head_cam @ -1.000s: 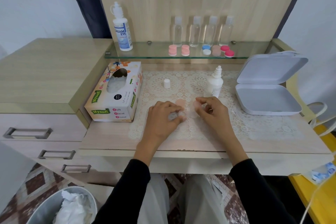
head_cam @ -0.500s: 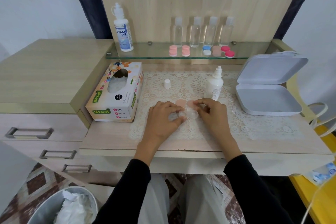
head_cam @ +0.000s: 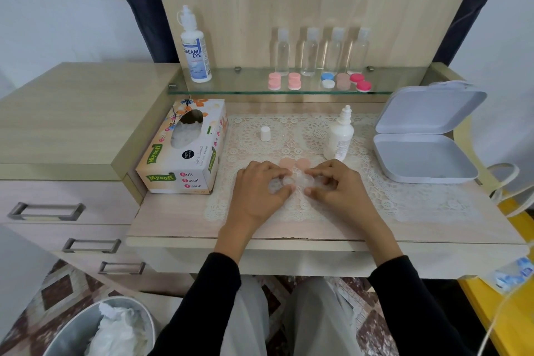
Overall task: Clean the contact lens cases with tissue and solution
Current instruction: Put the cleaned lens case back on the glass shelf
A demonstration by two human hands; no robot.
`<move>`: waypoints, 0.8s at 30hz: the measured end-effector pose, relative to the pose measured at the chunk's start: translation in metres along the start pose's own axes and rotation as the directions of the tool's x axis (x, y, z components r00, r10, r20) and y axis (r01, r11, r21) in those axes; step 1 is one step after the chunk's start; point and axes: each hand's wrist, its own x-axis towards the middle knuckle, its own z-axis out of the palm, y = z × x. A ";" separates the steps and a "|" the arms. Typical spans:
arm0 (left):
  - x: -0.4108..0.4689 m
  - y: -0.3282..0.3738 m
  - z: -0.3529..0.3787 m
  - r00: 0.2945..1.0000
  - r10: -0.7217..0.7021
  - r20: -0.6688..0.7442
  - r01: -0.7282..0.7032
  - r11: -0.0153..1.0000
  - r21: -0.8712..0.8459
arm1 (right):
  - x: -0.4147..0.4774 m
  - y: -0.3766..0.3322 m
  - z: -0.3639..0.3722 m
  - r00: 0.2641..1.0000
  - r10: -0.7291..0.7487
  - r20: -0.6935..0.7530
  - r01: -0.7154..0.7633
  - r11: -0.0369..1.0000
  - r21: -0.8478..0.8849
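Counter (head_cam: 318,228): under both hands, carrying a lace mat and everything below.
Tissue box (head_cam: 185,150): just left of the left hand, opening upward with tissue showing. Far nearer that hand than the right, so probably a short sideways reach for it.
Left hand (head_cam: 260,191): fingers curled, thumb and fingertips pinching the left end of the case. Something pale under the fingers; tissue or plastic, cannot tell.
Right hand (head_cam: 338,191): curled the same way, pinching the right end.
Bottle (head_cam: 339,139): upright, uncapped, just beyond the right hand. Likely that hand's to fetch with a straight forward reach, leaving the left to steady the case.
Case (head_cam: 297,180): clear, low over the mat, between the two hands. Long axis left to right, one well toward each hand.
Caps (head_cam: 286,163): two peach discs, off the case, side by side just beyond the fingertips of both hands.
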 end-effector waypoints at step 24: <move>-0.003 0.005 0.004 0.969 -0.167 0.180 0.074 0.898 0.435 | -0.004 -0.003 0.003 0.995 -0.045 -0.092 0.046 0.999 -0.001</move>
